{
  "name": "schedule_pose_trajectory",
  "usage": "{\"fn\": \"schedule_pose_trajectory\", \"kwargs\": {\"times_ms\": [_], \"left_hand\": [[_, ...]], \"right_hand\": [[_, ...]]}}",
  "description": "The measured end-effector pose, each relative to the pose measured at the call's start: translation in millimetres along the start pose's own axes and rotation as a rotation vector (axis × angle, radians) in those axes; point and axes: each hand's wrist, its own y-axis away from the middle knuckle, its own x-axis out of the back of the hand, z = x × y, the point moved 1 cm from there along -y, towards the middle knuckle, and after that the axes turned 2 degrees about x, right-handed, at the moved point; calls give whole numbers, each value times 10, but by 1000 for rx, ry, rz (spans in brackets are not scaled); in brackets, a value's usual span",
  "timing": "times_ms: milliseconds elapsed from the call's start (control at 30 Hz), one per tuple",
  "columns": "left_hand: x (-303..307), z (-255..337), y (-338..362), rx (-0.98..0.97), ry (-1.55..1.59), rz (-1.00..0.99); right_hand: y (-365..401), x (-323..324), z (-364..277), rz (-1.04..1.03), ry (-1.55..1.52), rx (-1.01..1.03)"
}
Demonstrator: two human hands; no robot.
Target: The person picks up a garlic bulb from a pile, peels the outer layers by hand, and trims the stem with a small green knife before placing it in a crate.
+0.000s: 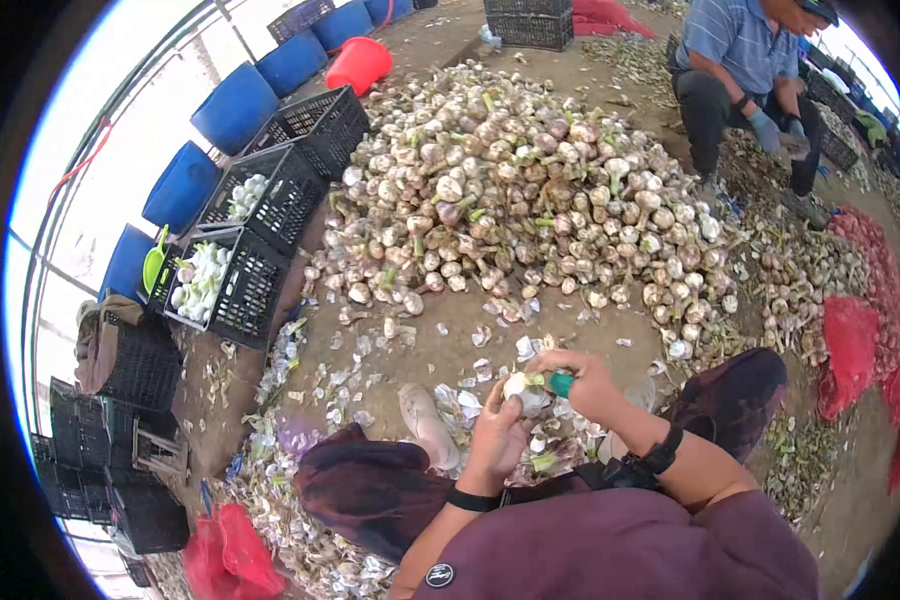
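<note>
Between my two hands, just above my lap, is a pale garlic bulb (515, 384) with a short green stem. My left hand (498, 436) has its fingers and thumb closed round the bulb. My right hand (582, 384) is wrapped round a green-handled tool (561, 384), close to the stem; the tool's blade cannot be made out. In front of my hands lies a large heap of garlic bulbs (510, 190). Loose white peelings (470, 400) lie on the ground below and around my hands.
Black crates (245, 290) with whitish bulbs stand at the left, near blue barrels (235, 108) and a red bucket (359, 65). A gloved co-worker (745, 60) sits at the upper right. Red mesh bags (850, 345) lie at the right.
</note>
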Motion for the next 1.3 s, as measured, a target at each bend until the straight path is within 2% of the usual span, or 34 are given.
{"fn": "schedule_pose_trajectory", "kwargs": {"times_ms": [33, 167, 333, 367, 433, 467, 533, 567, 667, 700, 800, 833, 900, 1000, 1033, 1167, 1300], "left_hand": [[25, 21, -16, 11, -22, -80], [-5, 29, 43, 16, -94, -57], [-21, 57, 49, 131, -42, -162], [-43, 63, 54, 147, -19, -189], [-46, 71, 67, 181, -24, -72], [-38, 75, 81, 197, -27, -13], [2, 113, 143, 205, -203, -117], [8, 122, 164, 207, -289, -170], [-89, 106, 207, 138, -118, -224], [-154, 124, 213, 73, -85, -249], [24, 78, 119, -23, -27, -146], [74, 119, 109, 29, -47, -182], [19, 121, 115, -13, -33, -109], [-141, 165, 162, -35, -46, -37], [-175, 180, 160, -35, -56, -21], [-70, 129, 132, -41, -21, -5], [-56, 132, 161, -2, 2, 40]], "right_hand": [[14, 11, 15, -7, -100, -18], [55, 65, -42, -62, -330, -151], [74, 140, 59, -171, -505, -212], [88, 132, 43, -154, -530, -196], [100, 104, -11, -120, -577, -162], [93, 127, 14, -67, -783, -186], [50, 239, 163, 45, -1192, -231], [28, 360, 357, 254, -1223, -454], [-110, 581, 383, 531, -992, -425], [-89, 568, 302, 416, -584, -382], [140, 272, 165, -433, 1069, -297], [157, 224, 79, -440, 975, -278], [166, 136, -109, -452, 790, -241], [108, 84, -247, -8, 608, 176], [99, 43, -329, 24, 562, 249], [97, -60, -220, 34, 644, 428], [118, -65, -249, -2, 763, 495]]}}
